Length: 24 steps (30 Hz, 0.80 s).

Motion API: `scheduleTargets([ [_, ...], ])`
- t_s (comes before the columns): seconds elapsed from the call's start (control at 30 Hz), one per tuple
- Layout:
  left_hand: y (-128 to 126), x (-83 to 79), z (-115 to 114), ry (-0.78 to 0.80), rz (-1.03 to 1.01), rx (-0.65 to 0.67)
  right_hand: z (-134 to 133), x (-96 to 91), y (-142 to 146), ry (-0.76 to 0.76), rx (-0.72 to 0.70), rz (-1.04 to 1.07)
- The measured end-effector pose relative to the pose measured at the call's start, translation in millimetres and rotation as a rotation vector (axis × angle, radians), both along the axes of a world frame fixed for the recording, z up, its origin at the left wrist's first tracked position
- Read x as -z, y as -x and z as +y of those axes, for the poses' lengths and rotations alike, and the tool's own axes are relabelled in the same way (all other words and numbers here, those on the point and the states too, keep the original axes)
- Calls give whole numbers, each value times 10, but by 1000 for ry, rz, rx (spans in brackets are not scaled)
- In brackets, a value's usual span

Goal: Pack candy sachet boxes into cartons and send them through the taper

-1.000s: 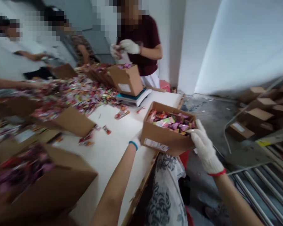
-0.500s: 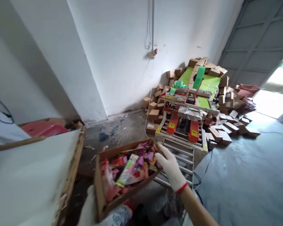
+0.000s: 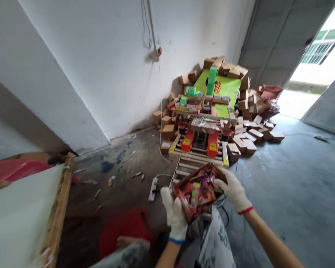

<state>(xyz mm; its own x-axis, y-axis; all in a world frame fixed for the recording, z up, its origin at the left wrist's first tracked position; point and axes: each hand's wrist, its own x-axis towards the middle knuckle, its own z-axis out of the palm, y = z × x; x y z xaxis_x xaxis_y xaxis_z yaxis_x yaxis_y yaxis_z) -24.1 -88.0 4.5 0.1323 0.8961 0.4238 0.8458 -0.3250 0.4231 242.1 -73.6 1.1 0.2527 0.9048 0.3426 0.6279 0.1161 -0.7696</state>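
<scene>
I hold an open cardboard box (image 3: 197,189) full of coloured candy packets in front of me, over the near end of a roller conveyor (image 3: 184,168). My left hand (image 3: 173,212), in a white glove with a blue cuff, grips the box's near left side. My right hand (image 3: 232,188), in a white glove with a red cuff, grips its right side. The box tilts toward me.
Beyond the rollers stands a red and wood sealing machine (image 3: 201,134), with a heap of small cardboard boxes (image 3: 245,123) and green sheets behind it by the white wall. A white table edge (image 3: 56,212) is at left, a red stool (image 3: 123,230) below, a power strip (image 3: 153,188) on the floor.
I have turned away from the table with the box in both hands. The box has moved from beside the table to the near end of the roller conveyor.
</scene>
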Motion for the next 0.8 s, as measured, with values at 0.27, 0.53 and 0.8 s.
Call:
scheduleTargets([
  [0.27, -211, -32, 297, -19, 370, 442, 67, -525, -32, 278, -548, -443],
  [0.53, -217, -160, 499, 298, 102, 499, 236, -642, 100, 325, -564, -691],
  [0.8, 61, -265, 270, 154, -288, 464, 658, -442, 794, 424, -255, -858],
])
